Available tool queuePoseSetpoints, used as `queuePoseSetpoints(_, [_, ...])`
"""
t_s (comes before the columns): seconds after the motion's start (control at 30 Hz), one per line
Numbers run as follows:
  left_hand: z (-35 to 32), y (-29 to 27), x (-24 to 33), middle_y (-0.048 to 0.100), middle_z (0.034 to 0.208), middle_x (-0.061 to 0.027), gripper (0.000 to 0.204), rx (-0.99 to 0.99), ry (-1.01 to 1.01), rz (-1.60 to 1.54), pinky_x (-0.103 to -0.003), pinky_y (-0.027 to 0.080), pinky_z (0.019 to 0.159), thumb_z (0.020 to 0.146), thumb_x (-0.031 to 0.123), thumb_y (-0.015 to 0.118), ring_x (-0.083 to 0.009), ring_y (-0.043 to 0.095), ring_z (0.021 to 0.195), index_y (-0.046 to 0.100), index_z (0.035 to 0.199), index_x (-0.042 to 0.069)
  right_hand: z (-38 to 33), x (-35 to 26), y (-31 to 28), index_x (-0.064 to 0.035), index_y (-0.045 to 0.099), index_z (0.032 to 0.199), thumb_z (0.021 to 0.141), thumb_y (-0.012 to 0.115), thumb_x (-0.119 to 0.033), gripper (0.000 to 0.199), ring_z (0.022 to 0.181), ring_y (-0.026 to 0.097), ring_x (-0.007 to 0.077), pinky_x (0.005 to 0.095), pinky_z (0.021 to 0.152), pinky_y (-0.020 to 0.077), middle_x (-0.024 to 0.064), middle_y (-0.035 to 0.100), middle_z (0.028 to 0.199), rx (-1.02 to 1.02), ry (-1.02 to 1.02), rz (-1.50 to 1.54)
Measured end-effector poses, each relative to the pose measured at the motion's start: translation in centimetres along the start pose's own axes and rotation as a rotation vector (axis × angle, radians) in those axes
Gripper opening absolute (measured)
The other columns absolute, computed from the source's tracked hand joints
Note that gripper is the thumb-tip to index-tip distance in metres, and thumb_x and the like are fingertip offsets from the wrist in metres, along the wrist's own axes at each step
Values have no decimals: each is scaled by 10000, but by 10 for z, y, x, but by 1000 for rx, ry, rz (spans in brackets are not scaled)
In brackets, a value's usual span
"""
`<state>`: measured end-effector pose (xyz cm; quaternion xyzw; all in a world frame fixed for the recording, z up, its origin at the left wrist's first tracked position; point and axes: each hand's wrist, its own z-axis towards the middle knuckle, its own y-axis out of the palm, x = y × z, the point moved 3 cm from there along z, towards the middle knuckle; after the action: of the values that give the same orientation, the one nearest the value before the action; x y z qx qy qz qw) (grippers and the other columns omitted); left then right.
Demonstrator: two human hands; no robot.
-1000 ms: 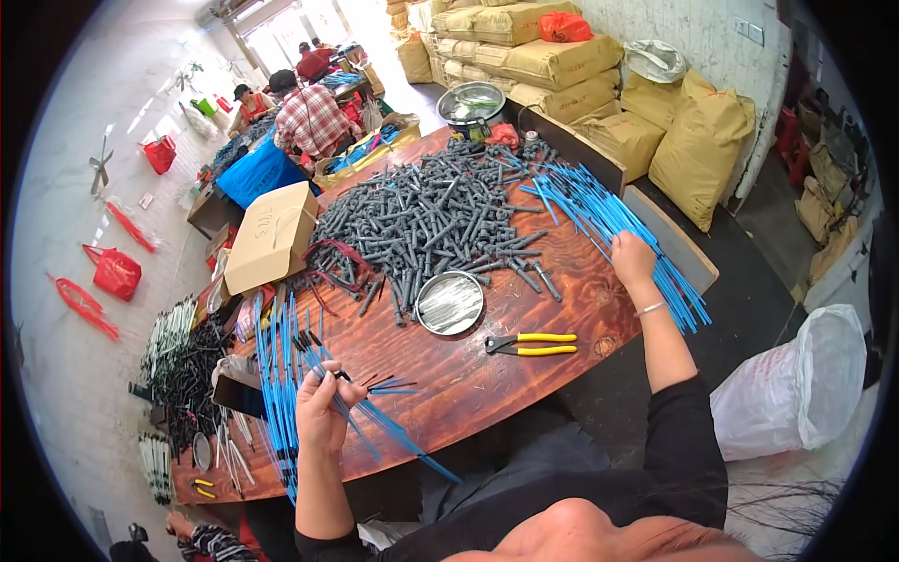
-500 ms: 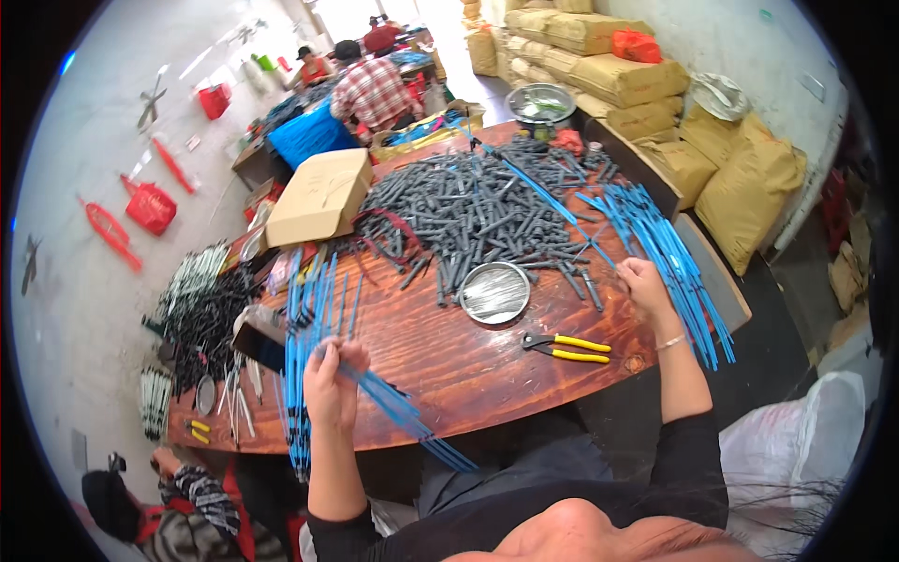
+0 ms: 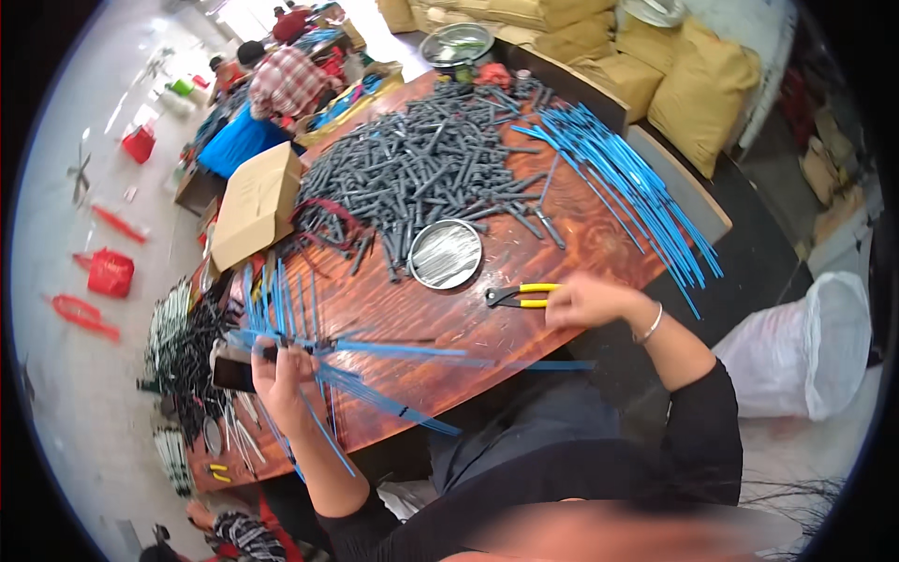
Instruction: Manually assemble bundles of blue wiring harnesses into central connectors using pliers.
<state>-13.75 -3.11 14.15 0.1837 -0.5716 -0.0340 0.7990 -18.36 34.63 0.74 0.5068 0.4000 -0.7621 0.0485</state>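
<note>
My left hand [image 3: 284, 379], over the table's front left part, is closed around a loose bunch of thin blue rods [image 3: 375, 398]. Several rods fan out to the right past the table edge, smeared by motion. Blurred too is my right hand [image 3: 590, 304], with its fingers at the handle ends of the cutting pliers [image 3: 531, 295], which have yellow handles and a dark head. Whether the fingers grip the handles cannot be made out. Just beyond the pliers stands a round metal dish [image 3: 447, 255] filled with thin silvery pins.
A big heap of dark grey plastic tubes [image 3: 412, 159] covers the table's middle. More blue rods [image 3: 637, 178] lie at its right edge. At left are an open cardboard box [image 3: 253, 206] and piled black parts [image 3: 197, 351]. A white plastic bag [image 3: 787, 351] stands at right; co-workers sit beyond.
My right hand has let go of the blue rod and come down toward the pliers. My left hand keeps the bunch, now spread rightward. The whole view has shifted.
</note>
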Motion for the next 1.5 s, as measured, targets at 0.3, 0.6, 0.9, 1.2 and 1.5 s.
queuePoseSetpoints(0.3, [-27, -9, 7, 512, 640, -14, 180, -329, -46, -304, -212, 396, 489, 927, 108, 444, -105, 474, 570, 455, 1100, 59, -21, 123, -106, -25, 609, 731, 776, 575, -192, 176, 692, 595, 325, 405, 597, 477, 169, 616, 793, 727, 754, -957])
queuePoseSetpoints(0.6, [-10, -19, -28, 622, 785, -77, 129, 57, -132, -286, -305, 494, 658, 922, 122, 456, -186, 601, 732, 503, 1036, 83, -46, 98, -106, -9, 532, 693, 817, 542, -127, 172, 548, 529, 139, 286, 488, 397, 29, 512, 556, 894, 330, -217])
queuePoseSetpoints(0.9, [14, 20, -35, 621, 910, -90, 213, 200, 10, -8, -312, 482, 763, 808, 26, 605, -189, 613, 833, 495, 989, 47, -54, 8, -62, -52, 500, 638, 780, 549, -61, 150, 439, 393, 40, 189, 408, 287, -29, 454, 531, 311, 322, 399])
queuePoseSetpoints(1.2, [17, 46, -27, 592, 823, -40, 136, 236, 203, 126, -240, 480, 653, 847, 95, 591, -112, 585, 744, 510, 945, 48, -42, -35, 21, -45, 507, 639, 652, 614, 8, 120, 463, 461, 167, 276, 443, 351, 50, 491, 547, 483, -150, -124])
queuePoseSetpoints(1.5, [12, 19, -19, 523, 690, -3, 43, 255, -49, -57, -257, 432, 542, 904, 104, 481, -93, 481, 566, 502, 937, 86, -35, -14, 35, -52, 548, 653, 722, 626, -86, 110, 564, 538, 269, 346, 519, 437, 90, 535, 637, 275, -207, -198])
